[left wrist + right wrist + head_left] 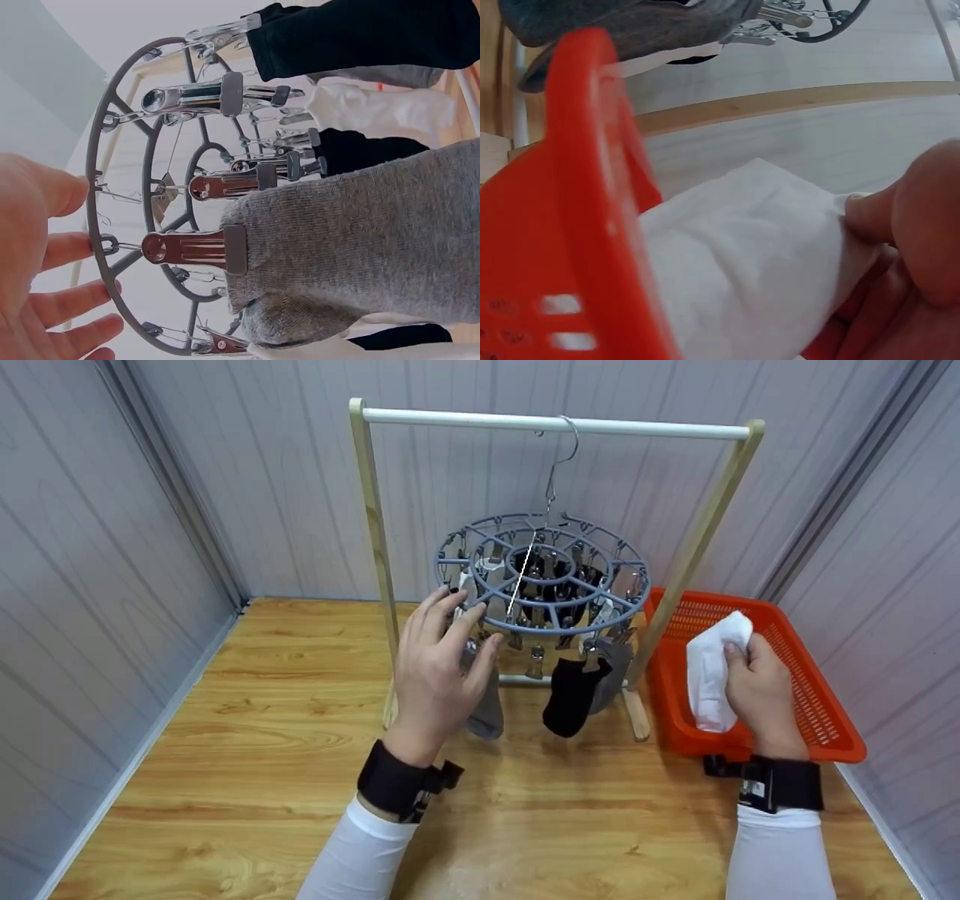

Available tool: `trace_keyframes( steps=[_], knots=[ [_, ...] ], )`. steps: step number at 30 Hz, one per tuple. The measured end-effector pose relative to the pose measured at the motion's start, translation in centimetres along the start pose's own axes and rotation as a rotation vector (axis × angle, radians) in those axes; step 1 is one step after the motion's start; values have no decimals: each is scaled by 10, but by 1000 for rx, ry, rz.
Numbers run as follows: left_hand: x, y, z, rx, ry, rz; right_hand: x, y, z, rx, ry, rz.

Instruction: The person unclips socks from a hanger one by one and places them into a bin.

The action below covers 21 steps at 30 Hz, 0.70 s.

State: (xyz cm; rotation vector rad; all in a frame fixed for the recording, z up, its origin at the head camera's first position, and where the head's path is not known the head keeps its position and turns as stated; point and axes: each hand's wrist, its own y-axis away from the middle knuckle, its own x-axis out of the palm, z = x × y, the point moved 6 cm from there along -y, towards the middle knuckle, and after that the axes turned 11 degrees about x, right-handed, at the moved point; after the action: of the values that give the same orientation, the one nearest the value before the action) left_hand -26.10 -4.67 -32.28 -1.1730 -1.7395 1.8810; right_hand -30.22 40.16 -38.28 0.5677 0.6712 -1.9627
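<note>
My right hand (763,690) pinches a white sock (709,675) between thumb and fingers, above the orange basket (829,709). In the right wrist view the sock (742,255) hangs partly behind the basket's rim. My left hand (442,667) is at the near left edge of a round grey clip hanger (555,626). Its fingers are spread, and in the left wrist view the thumb and fingertips lie at the hanger's outer ring (94,150). A grey sock (337,240) hangs from a metal clip (195,249) close to that hand. A black sock (571,697) hangs farther right.
The hanger's hook (574,439) hangs on the white bar (465,418) of a wooden-legged stand (375,525). More socks and metal clips hang under the rings. Stand and basket rest on a wood-grain surface (300,765), with panelled walls behind and at both sides.
</note>
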Motion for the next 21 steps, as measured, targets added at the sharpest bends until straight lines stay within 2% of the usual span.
trace_keyframes(
  steps=[10,15,21],
  knots=[
    [1,-1,-7,32,20,11,26,-7,-9,-6,135,227],
    [2,-1,-11,32,36,26,32,-8,-13,-21,175,265],
    [5,0,-14,27,53,67,35,-11,-19,11,196,294]
  ],
)
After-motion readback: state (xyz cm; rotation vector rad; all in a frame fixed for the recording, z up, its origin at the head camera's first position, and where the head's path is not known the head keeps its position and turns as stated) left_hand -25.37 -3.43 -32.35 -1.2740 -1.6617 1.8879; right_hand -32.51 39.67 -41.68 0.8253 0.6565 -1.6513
